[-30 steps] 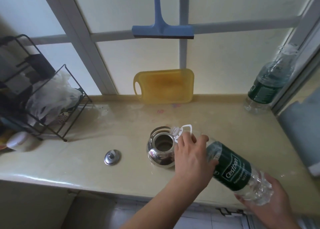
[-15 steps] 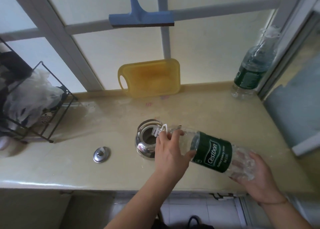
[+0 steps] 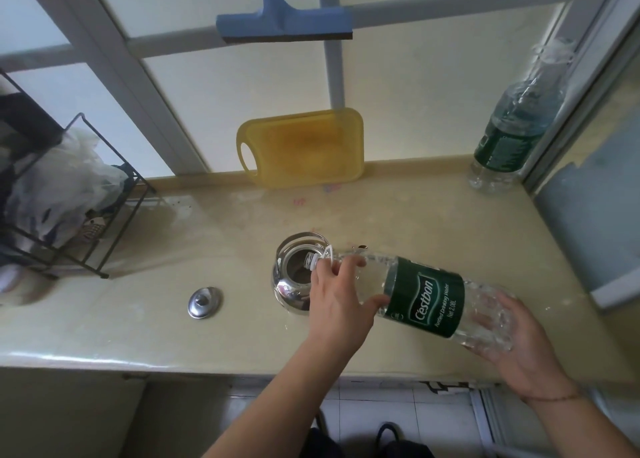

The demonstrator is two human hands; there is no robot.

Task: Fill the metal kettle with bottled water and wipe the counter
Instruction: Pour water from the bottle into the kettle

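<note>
- Kettle [image 3: 298,277]: metal, lidless, upright on the counter [image 3: 138,326] near the middle, mouth open upward. Polished body; judged light and liable to slide or tip if the bottle neck knocks its rim.
- Water bottle [image 3: 426,296]: large, clear, green label, lying nearly level above the counter, neck over the kettle mouth, base out to the right. Cap is off; a white ring hangs at the neck.
- Left hand [image 3: 341,300]: wrapped round the bottle's shoulder just behind the neck, fingers curled over the top, steering the aim.
- Right hand [image 3: 512,333]: cupped beneath the base, fingers curled round it from below, carrying the weight. Hands are well apart, one at each end.
- Risk, overshoot: the kettle mouth is not much wider than the neck, and a big bottle is judged to pour in gulps; a surge could throw water past the rim.
- Risk, slip: the soft plastic wall may buckle under the left-hand grip, shifting the neck off the opening.
- Risk, overfill: the bottle blocks part of the view into the kettle; water level inside cannot be told.
- Kettle lid [image 3: 205,302]: lying on the counter left of the kettle, apart from it; out of the pouring line.
- Counter, condition: small wet specks show just in front of the kettle; any spill adds to the wiping not yet done.
- Second bottle [image 3: 509,125]: standing in the far right corner, well apart.
- Wire rack [image 3: 114,222]: far left, well apart, holding bagged items.
</note>
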